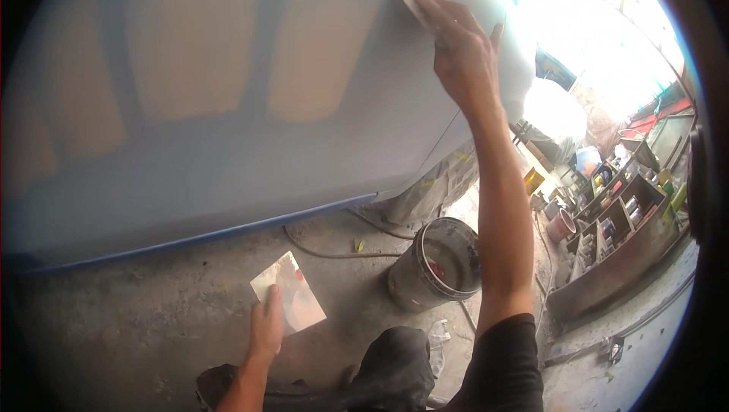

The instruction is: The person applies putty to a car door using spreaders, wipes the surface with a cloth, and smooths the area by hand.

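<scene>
My right hand [467, 55] is raised, gripping a thin putty spreader [410, 0] whose edge meets the grey car body panel [205, 154]. Beige filler patches [190, 40] cover much of that panel's upper part. Lower down, my left hand [266, 327] holds a flat, pale square mixing board [296, 296] by its near side, thumb on top. Some pinkish putty with a red smear lies on the board. The fingers beneath the board are hidden.
A dirty grey bucket [416, 279] stands on the concrete floor between my arms, with a hose [326, 253] behind it. At right, a shelf unit [607, 275] holds several cans and bottles. A plastic-covered wheel [425, 198] sits under the car's edge.
</scene>
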Tool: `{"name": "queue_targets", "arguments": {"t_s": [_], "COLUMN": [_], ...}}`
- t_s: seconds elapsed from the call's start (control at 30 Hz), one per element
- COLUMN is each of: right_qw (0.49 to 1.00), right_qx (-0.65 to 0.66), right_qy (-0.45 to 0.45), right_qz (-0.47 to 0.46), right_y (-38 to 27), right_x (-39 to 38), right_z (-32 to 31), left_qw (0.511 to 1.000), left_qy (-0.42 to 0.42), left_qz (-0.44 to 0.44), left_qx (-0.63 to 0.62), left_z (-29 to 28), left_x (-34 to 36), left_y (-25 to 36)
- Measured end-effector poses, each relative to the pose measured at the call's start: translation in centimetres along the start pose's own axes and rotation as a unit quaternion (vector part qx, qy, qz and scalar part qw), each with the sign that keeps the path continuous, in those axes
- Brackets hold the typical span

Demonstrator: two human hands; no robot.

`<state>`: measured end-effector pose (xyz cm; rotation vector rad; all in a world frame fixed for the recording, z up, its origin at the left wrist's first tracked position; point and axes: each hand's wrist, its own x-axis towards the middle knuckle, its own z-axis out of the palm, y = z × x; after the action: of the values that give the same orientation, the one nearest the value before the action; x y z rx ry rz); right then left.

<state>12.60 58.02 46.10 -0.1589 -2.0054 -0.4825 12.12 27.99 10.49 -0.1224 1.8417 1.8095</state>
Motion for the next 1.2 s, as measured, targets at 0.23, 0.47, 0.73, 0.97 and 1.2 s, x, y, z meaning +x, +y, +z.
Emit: {"name": "queue_targets", "arguments": {"t_s": [0.23, 0.47, 0.73, 0.97, 1.2], "right_qw": [1.0, 0.997, 0.995, 0.999, 0.999], "right_qx": [-0.023, 0.014, 0.095, 0.014, -0.032], "right_qy": [0.003, -0.077, 0.025, 0.022, 0.036], "right_qz": [0.021, 0.017, 0.023, -0.025, -0.023], "right_y": [-2.8, -4.0, 2.0, 2.4, -0.5], "right_x": [-8.4, -16.0, -1.6, 1.4, -4.2], "right_z": [5.0, 6.3, -0.5, 0.6, 3.4], "left_qw": [0.992, 0.995, 0.997, 0.994, 0.992], "left_qy": [-0.105, -0.057, -0.066, -0.087, -0.107], "left_qz": [0.061, 0.086, 0.041, 0.068, 0.064], "left_qx": [-0.024, 0.007, 0.018, 0.022, 0.003], "left_z": [-1.0, -0.9, -0.6, -0.6, -1.0], "left_x": [-0.8, 0.3, 0.9, 0.7, -0.2], "left_y": [0.7, -0.5, -0.4, -0.2, 0.3]}}
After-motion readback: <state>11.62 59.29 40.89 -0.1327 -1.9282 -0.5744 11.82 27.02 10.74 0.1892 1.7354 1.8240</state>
